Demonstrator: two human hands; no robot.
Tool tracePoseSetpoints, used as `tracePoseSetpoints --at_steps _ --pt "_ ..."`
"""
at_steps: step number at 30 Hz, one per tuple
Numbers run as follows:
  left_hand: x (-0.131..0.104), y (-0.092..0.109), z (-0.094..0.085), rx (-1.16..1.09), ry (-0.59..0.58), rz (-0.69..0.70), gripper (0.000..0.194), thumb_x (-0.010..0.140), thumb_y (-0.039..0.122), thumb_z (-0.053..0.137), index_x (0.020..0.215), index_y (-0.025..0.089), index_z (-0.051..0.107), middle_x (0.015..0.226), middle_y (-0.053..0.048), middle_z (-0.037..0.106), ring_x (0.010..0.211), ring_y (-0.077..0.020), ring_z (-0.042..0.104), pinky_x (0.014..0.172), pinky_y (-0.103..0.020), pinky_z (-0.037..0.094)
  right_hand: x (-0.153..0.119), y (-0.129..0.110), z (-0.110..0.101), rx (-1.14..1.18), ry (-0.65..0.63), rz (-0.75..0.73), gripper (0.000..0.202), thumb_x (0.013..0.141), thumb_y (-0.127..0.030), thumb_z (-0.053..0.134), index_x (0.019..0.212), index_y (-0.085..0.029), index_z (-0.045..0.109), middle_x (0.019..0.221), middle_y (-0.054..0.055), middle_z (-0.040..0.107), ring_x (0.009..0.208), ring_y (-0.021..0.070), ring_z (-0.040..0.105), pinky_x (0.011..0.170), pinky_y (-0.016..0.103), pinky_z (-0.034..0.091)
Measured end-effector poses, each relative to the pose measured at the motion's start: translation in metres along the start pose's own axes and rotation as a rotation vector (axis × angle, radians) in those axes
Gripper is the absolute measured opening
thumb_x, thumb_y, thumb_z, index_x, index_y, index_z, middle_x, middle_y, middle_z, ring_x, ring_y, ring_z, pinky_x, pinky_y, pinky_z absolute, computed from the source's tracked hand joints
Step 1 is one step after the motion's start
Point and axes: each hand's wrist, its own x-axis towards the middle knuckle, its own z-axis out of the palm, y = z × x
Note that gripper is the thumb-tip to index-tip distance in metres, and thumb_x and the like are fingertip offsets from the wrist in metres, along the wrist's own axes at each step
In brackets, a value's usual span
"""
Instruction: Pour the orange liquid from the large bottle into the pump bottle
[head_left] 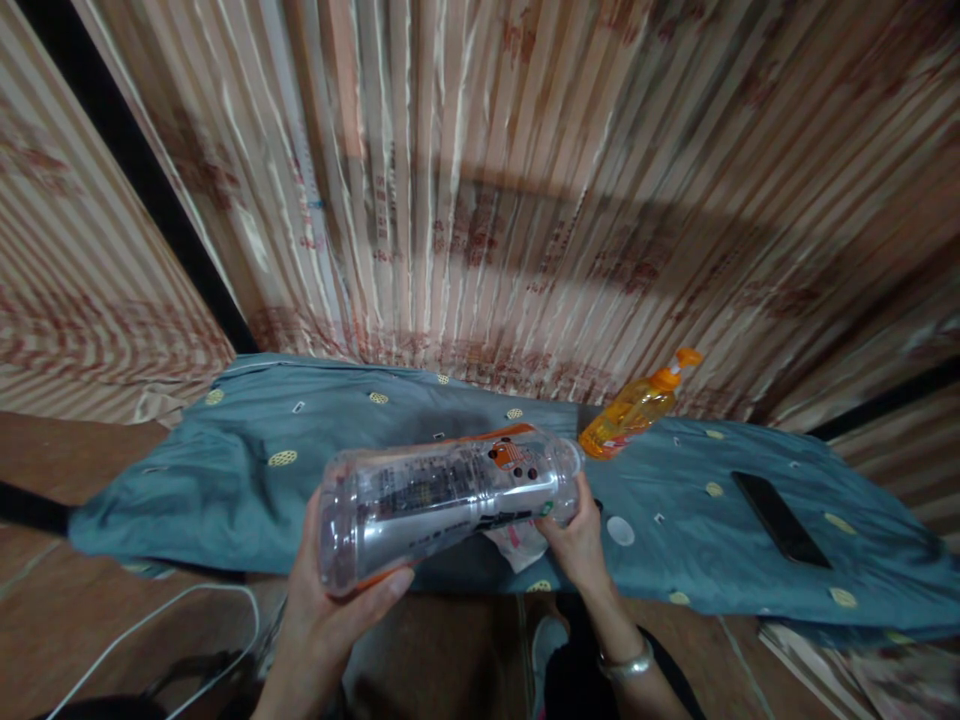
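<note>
A large clear plastic bottle [450, 500] with a printed orange and black label lies sideways across both hands, above the teal cloth [247, 520]. My left hand [337, 610] grips its wide base end, thumb along the near side. At the narrower neck end, my right hand [576, 535] is closed round it. A white round disc [620, 531] lies on the cloth just right of that hand. Under the bottle, a whitish crumpled piece with pink print [517, 548] is partly hidden. The bottle looks see-through, with no contents that I can make out.
An orange pump bottle [630, 412] stands on the cloth behind the right hand. Further right lies a black phone [780, 520]. Striped curtains [480, 200] hang along the back. A white cable [187, 592] curves over the floor at the lower left.
</note>
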Motion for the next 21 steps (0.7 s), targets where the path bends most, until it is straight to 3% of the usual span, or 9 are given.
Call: tracePoseSetpoints --at_steps 11,21 --pt "0.0022 -0.0005 -0.0012 0.001 -0.004 -0.020 0.102 0.055 0.049 0.098 0.144 0.023 0.059 0.122 -0.006 0.077 0.114 -0.0265 0.070 0.097 -0.029 0.054 0.0003 0.0023 -0.0009 0.016 -0.012 0.019 0.076 0.066 -0.040 0.075 0.137 -0.016 0.062 0.121 0.014 0.079 0.111 0.0356 0.075 0.095 0.045 0.061" --pt "0.0007 0.0012 0.0010 -0.022 -0.006 -0.071 0.108 0.054 0.051 0.098 0.149 0.025 0.055 0.133 -0.007 0.072 0.134 -0.0336 0.062 0.115 -0.038 0.046 0.0002 0.0004 -0.0010 0.049 -0.043 0.036 0.077 0.067 -0.041 0.075 0.138 -0.016 0.061 0.124 0.015 0.078 0.112 0.0359 0.075 0.097 0.047 0.061"
